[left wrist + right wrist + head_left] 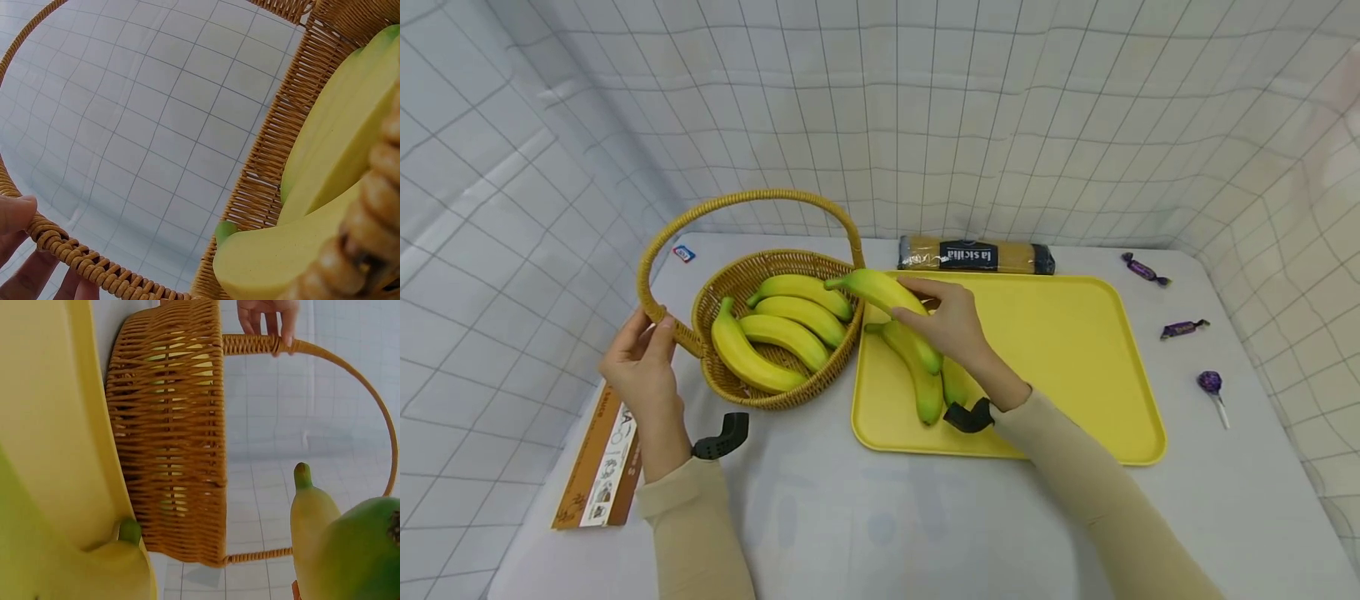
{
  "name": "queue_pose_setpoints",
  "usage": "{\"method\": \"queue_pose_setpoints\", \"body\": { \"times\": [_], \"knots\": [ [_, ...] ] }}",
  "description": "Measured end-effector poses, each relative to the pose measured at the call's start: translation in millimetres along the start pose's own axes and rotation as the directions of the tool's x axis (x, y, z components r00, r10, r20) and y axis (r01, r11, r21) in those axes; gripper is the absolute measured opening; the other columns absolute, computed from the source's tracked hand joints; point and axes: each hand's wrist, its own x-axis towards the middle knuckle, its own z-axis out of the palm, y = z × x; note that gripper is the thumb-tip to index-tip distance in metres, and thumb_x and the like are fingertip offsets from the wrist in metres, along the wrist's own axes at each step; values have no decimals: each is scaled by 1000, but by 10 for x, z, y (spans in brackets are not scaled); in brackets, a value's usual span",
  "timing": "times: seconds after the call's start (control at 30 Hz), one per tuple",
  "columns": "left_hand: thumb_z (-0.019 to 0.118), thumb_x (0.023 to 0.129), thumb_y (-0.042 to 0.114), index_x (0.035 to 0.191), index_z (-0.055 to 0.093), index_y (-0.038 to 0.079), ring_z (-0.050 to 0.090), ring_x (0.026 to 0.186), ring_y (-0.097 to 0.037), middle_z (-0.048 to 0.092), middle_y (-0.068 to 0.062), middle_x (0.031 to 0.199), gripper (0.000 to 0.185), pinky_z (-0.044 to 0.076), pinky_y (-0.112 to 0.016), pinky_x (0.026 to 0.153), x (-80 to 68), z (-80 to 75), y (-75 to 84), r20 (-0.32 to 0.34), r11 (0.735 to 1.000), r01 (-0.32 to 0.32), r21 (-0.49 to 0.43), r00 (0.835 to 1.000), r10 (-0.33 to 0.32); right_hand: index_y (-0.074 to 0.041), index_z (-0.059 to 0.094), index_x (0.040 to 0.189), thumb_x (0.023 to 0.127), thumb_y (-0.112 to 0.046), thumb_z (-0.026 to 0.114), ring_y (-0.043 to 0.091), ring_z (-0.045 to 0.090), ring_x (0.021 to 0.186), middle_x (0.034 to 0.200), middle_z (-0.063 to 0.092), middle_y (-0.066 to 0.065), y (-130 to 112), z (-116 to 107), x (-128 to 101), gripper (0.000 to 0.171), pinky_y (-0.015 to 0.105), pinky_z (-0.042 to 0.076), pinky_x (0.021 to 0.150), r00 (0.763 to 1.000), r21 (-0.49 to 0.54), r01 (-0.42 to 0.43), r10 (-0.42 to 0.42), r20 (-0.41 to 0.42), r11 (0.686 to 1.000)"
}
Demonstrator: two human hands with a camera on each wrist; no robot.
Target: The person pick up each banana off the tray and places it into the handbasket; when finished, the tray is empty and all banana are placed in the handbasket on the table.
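Observation:
A wicker basket point(715, 308) point(169, 437) with a tall hoop handle point(745, 200) point(81, 262) holds several yellow bananas point(775, 333) point(331, 162). My left hand point(643, 358) point(19, 250) grips the handle near its base at the basket's left side; its fingers point(269, 315) show in the right wrist view. My right hand point(951, 321) holds a banana point(880, 292) point(312, 519) lifted over the gap between basket rim and yellow tray point(1075, 350) point(50, 425). Two more bananas point(917, 375) point(119, 569) lie on the tray's left part beneath that hand.
A long "la sicilia" packet point(976, 255) lies behind the tray. Two wrapped candies point(1146, 269) point(1183, 328) and a purple lollipop point(1212, 387) lie to the right. A brown and white carton point(602, 467) sits at the table's left edge. Checked cloth walls surround the table.

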Motion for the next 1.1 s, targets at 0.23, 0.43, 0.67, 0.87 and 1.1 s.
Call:
{"method": "queue_pose_setpoints", "body": {
  "times": [0.23, 0.43, 0.67, 0.87, 1.1],
  "knots": [
    [73, 85, 2, 113, 73, 4, 64, 88, -12, 69, -1, 96, 29, 56, -15, 80, -6, -20, 6, -4, 1000, 0, -3, 1000, 0, -10, 67, 126, 85, -23, 76, 22, 68, 96, 120, 70, 11, -176, 441, 215, 43, 28, 57, 81, 998, -37, 54, -52, 46, 998],
    [73, 84, 0, 113, 73, 3, 65, 87, -11, 69, -1, 96, 29, 57, -15, 79, -10, -35, -4, -7, 1000, -15, 0, 1000, 15, -8, 65, 129, 88, -23, 73, 22, 67, 104, 123, 68, 11, -332, 768, 397, 44, 27, 56, 81, 990, -54, 121, -116, 83, 991],
    [74, 85, 3, 113, 74, 4, 65, 90, -13, 68, -1, 99, 28, 56, -15, 79, 6, -21, -13, 2, 999, -33, 29, 999, 33, -6, 62, 131, 91, -20, 69, 24, 63, 116, 127, 66, 13, -452, 983, 642, 43, 32, 55, 92, 976, -142, 207, -195, 94, 968],
    [73, 85, 2, 112, 73, 4, 66, 86, -12, 69, -1, 98, 28, 56, -16, 78, 24, -14, -5, 2, 998, -47, 41, 999, 47, -5, 59, 133, 93, -20, 66, 24, 60, 116, 127, 64, 13, -409, 1116, 819, 44, 32, 54, 90, 980, -199, 181, -159, 123, 963],
    [73, 85, 3, 113, 74, 6, 66, 88, -11, 69, 0, 99, 28, 56, -15, 77, 40, -3, 1, 1, 997, -46, 67, 999, 46, -8, 56, 137, 94, -23, 64, 26, 59, 117, 130, 62, 13, -334, 1202, 928, 46, 34, 53, 93, 988, -277, 96, -57, 147, 956]
  ]
}}
